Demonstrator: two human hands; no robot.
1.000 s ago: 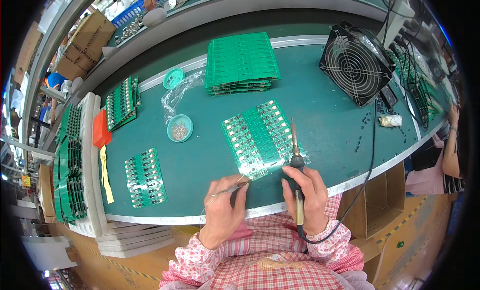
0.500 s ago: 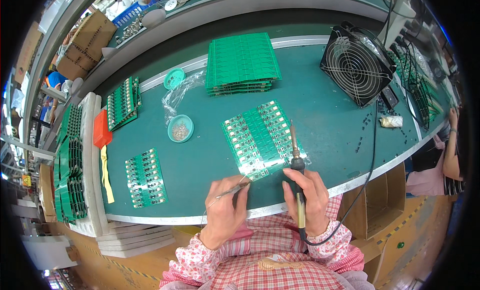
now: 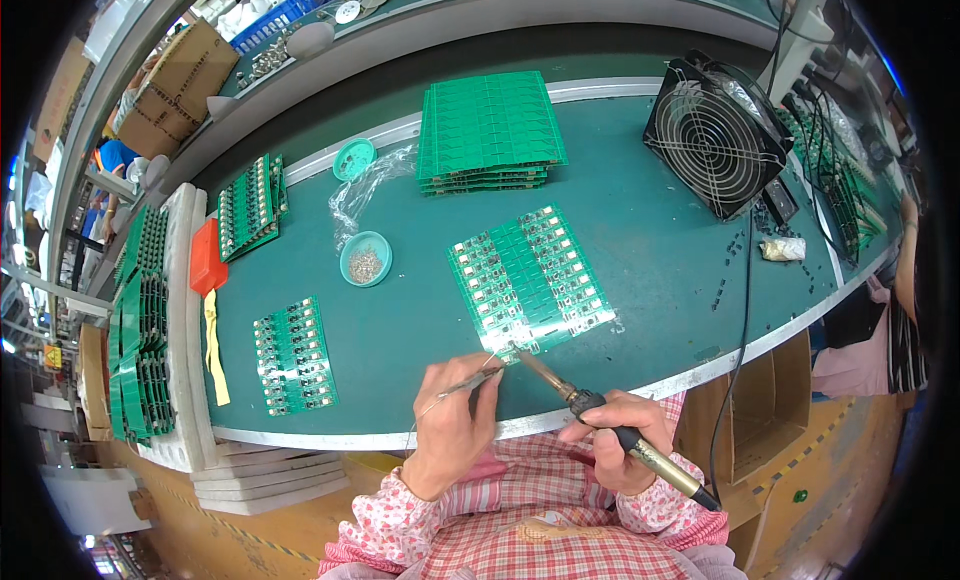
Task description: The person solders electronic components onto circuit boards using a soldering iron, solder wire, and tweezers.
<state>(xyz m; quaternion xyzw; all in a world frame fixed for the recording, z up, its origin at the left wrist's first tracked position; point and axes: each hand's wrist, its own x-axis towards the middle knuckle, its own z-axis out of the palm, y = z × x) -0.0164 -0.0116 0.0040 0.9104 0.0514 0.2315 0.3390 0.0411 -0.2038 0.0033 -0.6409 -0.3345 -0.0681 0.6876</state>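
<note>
My right hand (image 3: 630,444) is closed round the handle of a soldering iron (image 3: 645,454). The iron slants up to the left, its tip at the near left corner of a green circuit board panel (image 3: 530,275). Close to that same corner, my left hand (image 3: 452,410) pinches a slim grey tool (image 3: 465,384) with a thin wire running along it. Whether the tool is tweezers I cannot tell. Two rows of small parts line the panel, which lies flat on the bench.
Left of the panel lie a smaller board (image 3: 293,358) and a turquoise dish of small metal bits (image 3: 365,260). Behind are stacked green panels (image 3: 490,125); a black fan (image 3: 715,140) stands at right. A red box (image 3: 207,258) and more boards (image 3: 250,208) sit left.
The soldering iron has swung from pointing up and away to slanting left, its tip now at the panel's near left corner. My right hand has turned its grip; my left hand has barely moved.
</note>
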